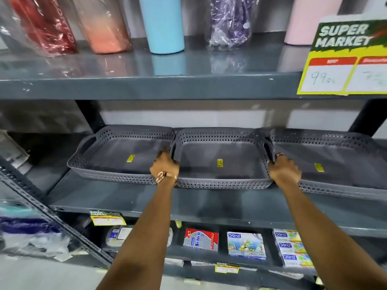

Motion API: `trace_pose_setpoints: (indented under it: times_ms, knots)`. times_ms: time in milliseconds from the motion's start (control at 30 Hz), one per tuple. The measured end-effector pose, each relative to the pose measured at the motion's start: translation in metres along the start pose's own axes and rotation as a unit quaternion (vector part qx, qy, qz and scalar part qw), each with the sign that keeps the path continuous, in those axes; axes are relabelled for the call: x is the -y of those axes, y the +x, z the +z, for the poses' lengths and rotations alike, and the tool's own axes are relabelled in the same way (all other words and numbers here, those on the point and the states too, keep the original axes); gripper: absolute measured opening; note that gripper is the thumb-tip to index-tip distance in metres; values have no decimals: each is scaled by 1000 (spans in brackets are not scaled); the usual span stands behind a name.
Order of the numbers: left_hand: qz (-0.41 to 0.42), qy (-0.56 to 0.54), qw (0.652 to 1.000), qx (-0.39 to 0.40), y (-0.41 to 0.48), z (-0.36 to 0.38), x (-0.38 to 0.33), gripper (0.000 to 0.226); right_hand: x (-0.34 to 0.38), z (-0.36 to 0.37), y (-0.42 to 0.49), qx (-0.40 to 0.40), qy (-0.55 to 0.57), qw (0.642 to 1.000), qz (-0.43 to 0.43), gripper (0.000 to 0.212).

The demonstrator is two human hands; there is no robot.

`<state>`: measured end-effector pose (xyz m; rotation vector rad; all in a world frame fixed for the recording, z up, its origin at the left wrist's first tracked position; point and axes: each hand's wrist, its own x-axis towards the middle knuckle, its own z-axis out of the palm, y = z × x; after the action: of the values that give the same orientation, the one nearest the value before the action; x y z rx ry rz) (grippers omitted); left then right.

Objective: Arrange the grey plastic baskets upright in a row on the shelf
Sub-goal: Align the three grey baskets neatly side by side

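Note:
Three grey perforated plastic baskets lie side by side on the dark grey middle shelf (125,197), each with a yellow sticker inside. My left hand (165,167), with a watch on the wrist, grips the left handle of the middle basket (222,184). My right hand (284,170) grips that basket's right handle. The left basket (109,164) touches the middle one on its left side. The right basket (339,181) runs off toward the frame's right edge, and its left rim tucks behind the middle basket's right handle.
Wrapped tumblers (163,26) stand on the upper shelf, with a yellow "Super Market" price sign (343,59) at its right edge. Boxed stationery (246,245) fills the lower shelf. A slanted metal rack rail (52,214) crosses the lower left. An upright shelf post (90,116) stands behind the left basket.

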<state>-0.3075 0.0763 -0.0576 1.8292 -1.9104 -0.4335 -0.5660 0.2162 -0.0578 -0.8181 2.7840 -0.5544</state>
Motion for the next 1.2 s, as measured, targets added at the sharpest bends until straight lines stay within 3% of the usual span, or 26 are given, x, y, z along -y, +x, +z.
trace_pose_setpoints:
  times_ms: [233, 500, 1200]
  knots:
    - [-38, 1, 999, -11, -14, -1, 0, 24, -5, 0, -16, -46, 25, 998, 29, 44]
    - [-34, 35, 999, -20, -54, -6, 28, 33, -36, 5, -65, -86, 26, 995, 43, 38]
    - [-39, 5, 999, -28, -64, -15, 33, 31, -50, -5, -78, -64, 28, 998, 11, 18]
